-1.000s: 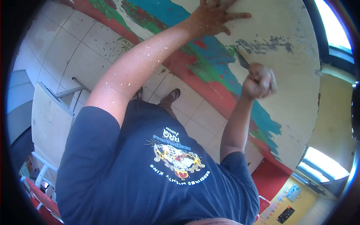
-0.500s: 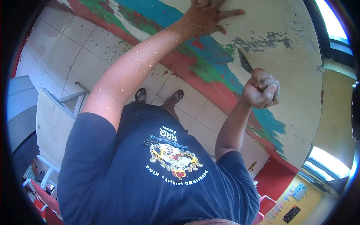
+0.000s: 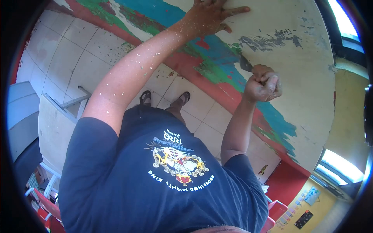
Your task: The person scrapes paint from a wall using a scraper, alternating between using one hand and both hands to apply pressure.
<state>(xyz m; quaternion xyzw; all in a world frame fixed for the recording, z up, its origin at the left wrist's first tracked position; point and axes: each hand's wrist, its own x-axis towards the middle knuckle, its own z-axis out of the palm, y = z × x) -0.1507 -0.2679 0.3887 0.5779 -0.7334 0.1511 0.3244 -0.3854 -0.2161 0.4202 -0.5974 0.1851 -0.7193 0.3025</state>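
Observation:
My left hand rests on the painted wall with its fingers spread, its top cut off by the frame edge. Pale paint flakes speckle that forearm. On the right, my right hand is closed in a fist around a scraper. The scraper's dark flat blade sticks out toward the upper left, its tip at the wall near the border of green paint and off-white. The handle is hidden inside the fist. Just above the blade lies a rough grey patch where paint is worn off.
Red, green and blue paint bands run along the lower wall. Paint chips lie scattered on the tiled floor, where my feet stand. A light-coloured chair is on the left. Windows line the right side, near a red panel.
My right hand and the scraper have moved a little up and to the left along the wall. My left hand stays almost in place.

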